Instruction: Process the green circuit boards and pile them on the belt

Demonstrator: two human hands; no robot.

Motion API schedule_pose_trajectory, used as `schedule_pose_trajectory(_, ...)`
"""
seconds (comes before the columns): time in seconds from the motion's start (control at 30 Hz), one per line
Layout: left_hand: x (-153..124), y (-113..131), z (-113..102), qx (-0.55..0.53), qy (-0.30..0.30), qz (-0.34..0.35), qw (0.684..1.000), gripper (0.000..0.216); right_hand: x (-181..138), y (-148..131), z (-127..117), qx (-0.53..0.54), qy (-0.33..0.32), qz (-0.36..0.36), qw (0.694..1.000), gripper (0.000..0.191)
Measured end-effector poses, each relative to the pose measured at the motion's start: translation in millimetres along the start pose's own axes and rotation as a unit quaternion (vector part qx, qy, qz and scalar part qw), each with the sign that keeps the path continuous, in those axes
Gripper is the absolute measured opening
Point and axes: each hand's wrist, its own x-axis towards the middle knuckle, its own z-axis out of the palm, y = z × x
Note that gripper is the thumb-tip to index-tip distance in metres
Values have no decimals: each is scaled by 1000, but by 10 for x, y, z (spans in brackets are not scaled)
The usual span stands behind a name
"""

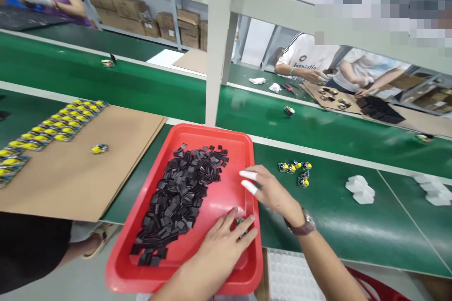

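Observation:
A red plastic tray (139, 244) sits at the table's near edge, holding a long heap of small flat black square parts (178, 195). My left hand (224, 242) lies in the tray's right part, fingers stretched flat over a small dark piece (241, 222) that is mostly hidden. My right hand (270, 190), with white finger cots on two fingertips and a wristwatch, hovers over the tray's right rim with fingers spread and nothing in it. A few small yellow-and-blue assembled parts (296, 171) lie on the green mat just right of that hand.
A brown cardboard sheet (106, 169) at left carries rows of yellow parts (52, 127). White foam pieces (360, 189) lie at right. A white post (217, 42) stands behind the tray. Other people work across the green conveyor (141, 87). A white cell tray (289, 275) sits near my right forearm.

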Motion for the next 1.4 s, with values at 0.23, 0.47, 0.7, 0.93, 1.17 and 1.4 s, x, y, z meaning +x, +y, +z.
schedule_pose_trajectory(0.23, -245, -89, 26, -9, 34, -105, 994, 42, 627, -307, 572, -37, -99, -57, 993, 15)
schedule_pose_trajectory(0.47, -593, -238, -194, -163, 159, -123, 966, 39, 554, -217, 646, 22, -96, -15, 995, 24)
schedule_pose_trajectory(0.7, -665, -402, -133, -113, 103, -94, 984, 44, 515, -243, 622, 120, -57, 45, 990, 20)
schedule_pose_trajectory(0.93, -652, -447, -346, -240, 361, -128, 892, 44, 115, -893, 431, 386, -51, 123, 913, 18)
schedule_pose_trajectory(1.17, -599, -341, -517, -343, 363, -92, 861, 16, -191, -1220, 555, 493, -8, 179, 851, 15)
schedule_pose_trajectory(1.4, -614, -274, -478, -368, 297, -117, 873, 16, -368, -1264, 440, 328, 55, 67, 941, 32)
